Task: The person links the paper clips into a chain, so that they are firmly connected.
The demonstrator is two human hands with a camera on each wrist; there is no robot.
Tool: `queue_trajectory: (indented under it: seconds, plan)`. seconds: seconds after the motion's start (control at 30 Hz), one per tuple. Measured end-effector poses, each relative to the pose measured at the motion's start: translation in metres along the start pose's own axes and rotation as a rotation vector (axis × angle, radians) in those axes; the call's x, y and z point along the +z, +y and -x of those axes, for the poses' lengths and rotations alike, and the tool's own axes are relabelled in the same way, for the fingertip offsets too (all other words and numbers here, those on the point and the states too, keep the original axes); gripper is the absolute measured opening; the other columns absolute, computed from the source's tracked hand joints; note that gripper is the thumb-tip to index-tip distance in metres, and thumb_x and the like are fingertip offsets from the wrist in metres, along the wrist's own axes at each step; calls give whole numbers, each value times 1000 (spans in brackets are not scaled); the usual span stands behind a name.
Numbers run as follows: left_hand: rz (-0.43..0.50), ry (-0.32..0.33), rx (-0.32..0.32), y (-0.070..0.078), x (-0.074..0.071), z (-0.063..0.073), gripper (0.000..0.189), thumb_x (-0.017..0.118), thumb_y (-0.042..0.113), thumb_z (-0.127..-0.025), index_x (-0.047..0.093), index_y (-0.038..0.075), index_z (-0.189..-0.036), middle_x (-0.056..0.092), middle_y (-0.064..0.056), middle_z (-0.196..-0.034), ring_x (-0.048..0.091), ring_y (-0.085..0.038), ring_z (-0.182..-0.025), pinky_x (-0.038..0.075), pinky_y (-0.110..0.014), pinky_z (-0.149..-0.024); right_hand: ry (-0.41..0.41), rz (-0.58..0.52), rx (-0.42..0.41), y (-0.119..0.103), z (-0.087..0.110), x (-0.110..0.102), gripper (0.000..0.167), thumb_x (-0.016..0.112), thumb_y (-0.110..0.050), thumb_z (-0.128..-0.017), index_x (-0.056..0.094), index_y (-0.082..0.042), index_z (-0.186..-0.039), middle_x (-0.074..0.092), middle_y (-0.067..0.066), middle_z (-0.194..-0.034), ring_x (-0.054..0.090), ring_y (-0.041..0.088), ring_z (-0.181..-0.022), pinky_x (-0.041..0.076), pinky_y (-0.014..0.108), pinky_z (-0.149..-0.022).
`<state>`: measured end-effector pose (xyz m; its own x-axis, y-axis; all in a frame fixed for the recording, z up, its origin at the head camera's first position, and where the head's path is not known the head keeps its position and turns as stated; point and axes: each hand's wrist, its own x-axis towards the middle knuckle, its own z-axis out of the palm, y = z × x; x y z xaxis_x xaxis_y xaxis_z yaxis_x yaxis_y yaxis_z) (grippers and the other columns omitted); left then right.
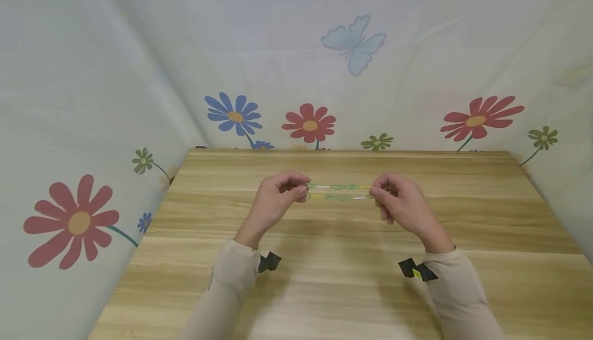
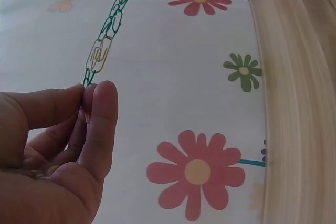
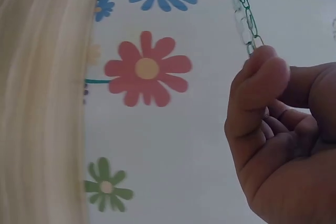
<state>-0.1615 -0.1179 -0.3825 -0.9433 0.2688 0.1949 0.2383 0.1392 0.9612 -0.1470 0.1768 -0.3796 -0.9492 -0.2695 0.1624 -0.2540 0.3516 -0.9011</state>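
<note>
A chain of linked paper clips [image 1: 340, 197] in green, yellow and white stretches in two near-parallel strands between my hands, held up over the table. My left hand [image 1: 282, 193] pinches one end between thumb and fingers. At the other end, my right hand [image 1: 398, 201] pinches the chain the same way. In the left wrist view the clips [image 2: 107, 27] run up from the fingertips toward the other hand. From the right wrist view, green clips [image 3: 247, 11] lead away from the pinch. The clips inside each grip are hidden by the fingers.
A wood-grain table [image 1: 324, 288] lies below both hands. Behind it and at the left hangs a pale cloth wall [image 1: 278, 46] printed with flowers and a blue butterfly [image 1: 354, 45]. Black wrist mounts [image 1: 269, 262] sit on the beige sleeves.
</note>
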Motion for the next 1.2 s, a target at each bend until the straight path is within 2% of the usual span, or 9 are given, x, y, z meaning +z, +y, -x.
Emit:
queue_trajectory:
  seconds: [0.2,0.33,0.43,0.67,0.77,0.83,1.0,1.13,1.2]
  plan:
    - [12,-6,-82,-24,-1,-9,21,62,1,-99,68,-1,-119,65,-15,-103,66,-27,-91,57,-40,-86,-33,-138,120,26,-15,5,16,56,-6,-104,57,9,-109,65,16,-82,63,23,-60,58,36,-55]
    - [-10,-14,-147,-35,-1,-13,23,60,3,-100,67,0,-122,65,-15,-107,65,-35,-96,57,-39,-86,-43,-141,172,36,-20,8,17,56,-9,-104,58,8,-108,65,17,-86,63,24,-62,58,38,-57]
    - [-65,-18,-200,-40,0,-15,23,59,5,-101,68,1,-123,65,-16,-105,65,-36,-92,57,-43,-84,-47,-124,195,43,-24,11,17,55,-9,-104,58,7,-105,60,21,-87,60,22,-61,57,40,-55]
    - [-139,-56,-275,-56,0,-18,24,57,5,-100,66,0,-121,60,-13,-83,57,-22,-70,58,-44,-78,-51,-87,247,59,-27,18,19,56,-11,-103,62,7,-104,52,10,-66,48,18,-52,49,36,-49]
    - [-157,-100,-310,-59,-1,-19,26,53,4,-100,68,1,-120,57,-10,-74,53,-21,-66,56,-43,-74,-55,-95,259,60,-27,18,19,56,-10,-102,62,8,-105,52,9,-66,50,18,-54,50,34,-51]
    - [-180,-129,-326,-61,0,-19,26,51,4,-100,70,2,-118,56,-10,-71,51,-21,-63,53,-38,-66,-54,-101,262,61,-27,19,19,56,-9,-102,62,9,-105,53,9,-68,52,19,-56,51,34,-53]
    - [-199,-173,-327,-64,0,-17,25,48,4,-100,69,4,-111,52,-12,-65,45,-20,-56,38,-29,-53,-56,-170,267,61,-28,21,20,55,-9,-101,59,10,-106,59,15,-84,59,24,-71,57,39,-63]
    - [-159,-185,-310,-63,1,-18,17,51,5,-100,65,2,-108,58,-12,-79,52,-21,-65,47,-31,-60,-75,-315,258,60,-28,23,16,54,-5,-98,57,10,-104,64,19,-108,64,28,-85,59,39,-68]
    - [-127,-195,-303,-62,1,-18,14,52,5,-101,64,1,-107,60,-13,-89,55,-21,-73,53,-34,-67,-93,-401,242,59,-28,24,15,53,-4,-97,55,10,-103,65,18,-112,65,26,-84,59,35,-66]
